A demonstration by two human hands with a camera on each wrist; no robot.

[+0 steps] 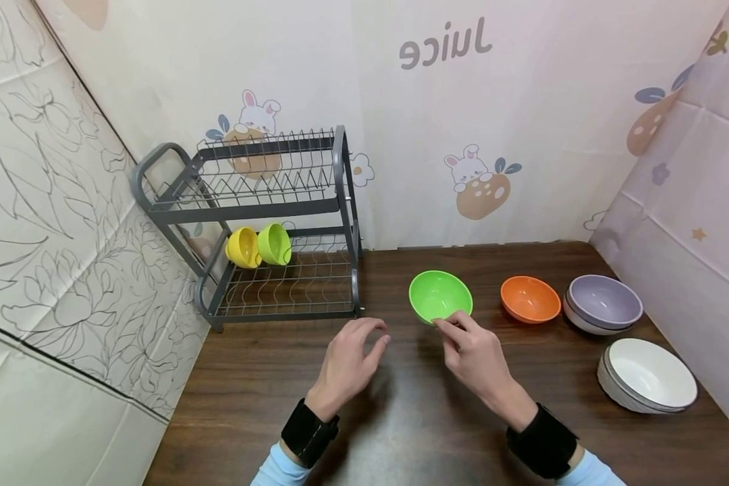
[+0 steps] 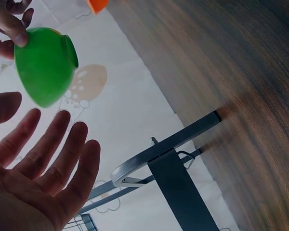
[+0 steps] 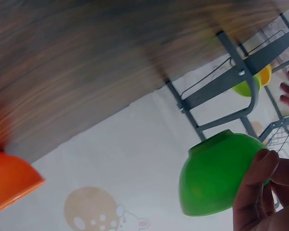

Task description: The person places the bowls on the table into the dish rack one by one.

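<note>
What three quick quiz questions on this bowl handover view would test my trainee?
1. True or false: the right hand grips the green bowl by its rim.
2. Which bowls sit in the rack's lower tier? A) yellow and lime green B) orange and purple
3. Fill in: the left hand is ___ and holds nothing.

Key: 1 true; 2 A; 3 open.

Green bowl [image 1: 440, 295] smooth matt plastic. Worktop [image 1: 401, 418] dark wood grain, slight sheen. Rack [image 1: 267, 223] left of bowl, grey matt metal wire. White bowls [image 1: 646, 374] right of it glossy.
</note>
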